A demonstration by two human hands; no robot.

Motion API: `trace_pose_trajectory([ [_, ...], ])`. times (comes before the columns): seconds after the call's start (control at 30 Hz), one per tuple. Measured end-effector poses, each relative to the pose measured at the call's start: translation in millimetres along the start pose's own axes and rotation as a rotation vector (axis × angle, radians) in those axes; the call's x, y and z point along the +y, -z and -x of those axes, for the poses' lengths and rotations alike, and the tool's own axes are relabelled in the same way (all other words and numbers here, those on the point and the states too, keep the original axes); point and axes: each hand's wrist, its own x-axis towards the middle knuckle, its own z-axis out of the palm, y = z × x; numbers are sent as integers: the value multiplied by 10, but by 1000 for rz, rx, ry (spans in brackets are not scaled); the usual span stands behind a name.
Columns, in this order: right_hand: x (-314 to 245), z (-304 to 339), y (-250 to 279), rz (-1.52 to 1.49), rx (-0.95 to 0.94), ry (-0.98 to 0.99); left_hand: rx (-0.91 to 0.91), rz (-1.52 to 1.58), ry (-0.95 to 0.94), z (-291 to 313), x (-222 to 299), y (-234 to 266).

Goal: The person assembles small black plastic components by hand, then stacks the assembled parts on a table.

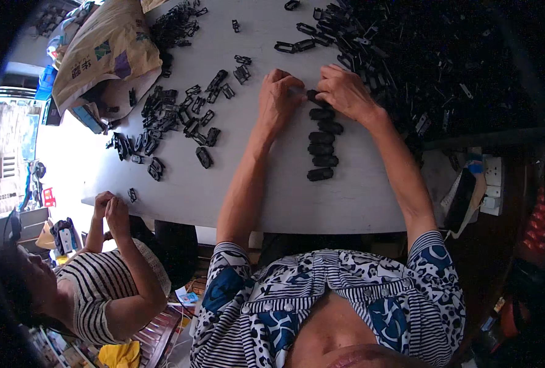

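My right hand [347, 95] pinches a small black plastic part [314, 96] at the far end of a column of similar parts. Just left of it is my left hand [278, 98], its fingers bent and pressed together; whether anything small is between them is hidden. Running toward me from my fingers, several oval black plastic parts [321, 149] lie close together in an uneven column on the light grey table [241, 184].
Loose black frames [186, 113] are scattered left of my arm. A large dark heap [407, 67] of parts covers the right side. An opened sack [110, 55] lies at the back left. Another person's hands [114, 208] work at the left table edge beside a small part [132, 195].
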Motion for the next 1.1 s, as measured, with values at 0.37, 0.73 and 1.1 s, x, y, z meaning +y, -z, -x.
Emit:
trace_pose_trajectory([
  [0.37, 328, -847, -374, 95, 276, 46, 256, -262, 141, -211, -245, 489],
  [0.73, 65, -835, -467, 57, 87, 32, 150, -621, 235, -127, -247, 457],
  [1.1, 292, -297, -192, -569, 93, -303, 203, -118, 253, -87, -258, 366],
])
